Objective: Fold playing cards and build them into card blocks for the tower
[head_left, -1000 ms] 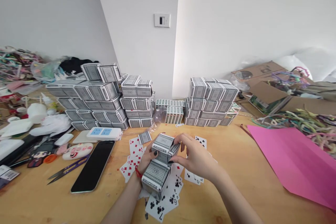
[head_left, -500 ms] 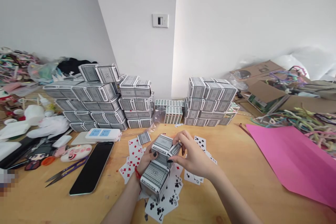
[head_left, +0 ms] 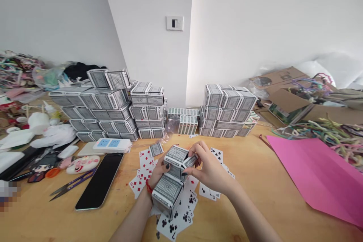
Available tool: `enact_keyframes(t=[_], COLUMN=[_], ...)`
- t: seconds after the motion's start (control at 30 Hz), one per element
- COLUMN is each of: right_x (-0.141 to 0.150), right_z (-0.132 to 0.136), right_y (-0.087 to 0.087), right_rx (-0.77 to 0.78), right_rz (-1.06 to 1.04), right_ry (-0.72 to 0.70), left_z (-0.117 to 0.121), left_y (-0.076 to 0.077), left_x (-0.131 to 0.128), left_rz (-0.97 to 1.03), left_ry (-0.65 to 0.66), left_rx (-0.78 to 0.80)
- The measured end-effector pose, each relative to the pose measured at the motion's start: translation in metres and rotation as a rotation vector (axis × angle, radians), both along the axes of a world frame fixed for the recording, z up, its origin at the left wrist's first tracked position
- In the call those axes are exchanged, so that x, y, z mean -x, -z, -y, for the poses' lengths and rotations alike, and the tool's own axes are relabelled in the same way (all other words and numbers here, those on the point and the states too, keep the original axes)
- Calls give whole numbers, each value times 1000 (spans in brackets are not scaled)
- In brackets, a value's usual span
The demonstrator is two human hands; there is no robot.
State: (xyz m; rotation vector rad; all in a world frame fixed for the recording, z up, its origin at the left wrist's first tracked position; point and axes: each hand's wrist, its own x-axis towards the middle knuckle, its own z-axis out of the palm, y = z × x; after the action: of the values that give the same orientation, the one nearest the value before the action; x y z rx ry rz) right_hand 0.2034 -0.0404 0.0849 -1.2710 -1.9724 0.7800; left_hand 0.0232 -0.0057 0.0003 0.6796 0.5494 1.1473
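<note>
A block of two joined boxes folded from playing cards (head_left: 168, 188), with grey patterned backs outward, is in my hands above the table. My left hand (head_left: 159, 172) wraps round its left side, thumb on the front of the farther box. With thumb and fingers, my right hand (head_left: 208, 166) pinches a card flap (head_left: 189, 161) at that box's right end; the flap stands out at an angle. Loose playing cards lie face up beneath and around: diamonds (head_left: 144, 176) on the left, clubs (head_left: 185, 215) in front, more cards (head_left: 217, 154) on the right.
Stacked card boxes stand at the back left (head_left: 104, 113) and back right (head_left: 227, 113), with card packs (head_left: 188, 124) between. To the left lie a phone (head_left: 99, 181), scissors (head_left: 72, 184) and a power strip (head_left: 113, 145). Pink paper (head_left: 317, 181) and yarn (head_left: 326, 132) occupy the right.
At the right end of the farther box, the flap is pulled a little further outward by my right hand. My left hand keeps its hold. The view has shifted slightly.
</note>
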Motion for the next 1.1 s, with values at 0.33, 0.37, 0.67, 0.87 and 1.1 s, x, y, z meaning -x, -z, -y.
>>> enact_keyframes(t=[0.33, 0.37, 0.67, 0.87, 1.1], right_x=[-1, -1, -1, -1, -2], right_z=[0, 0, 1, 0, 0], right_y=[1, 0, -3, -3, -4], right_rx=[-41, -48, -126, -145, -126], right_rz=[13, 16, 163, 190, 179], right_ry=[47, 48, 0, -7, -10], left_z=[0, -1, -2, -2, -2], left_y=[1, 2, 11, 9, 5], left_x=[1, 1, 2, 2, 3], left_rz=[-14, -17, 9, -4, -10], left_ry=[-3, -5, -22, -31, 15], left_rx=[22, 25, 16, 31, 5])
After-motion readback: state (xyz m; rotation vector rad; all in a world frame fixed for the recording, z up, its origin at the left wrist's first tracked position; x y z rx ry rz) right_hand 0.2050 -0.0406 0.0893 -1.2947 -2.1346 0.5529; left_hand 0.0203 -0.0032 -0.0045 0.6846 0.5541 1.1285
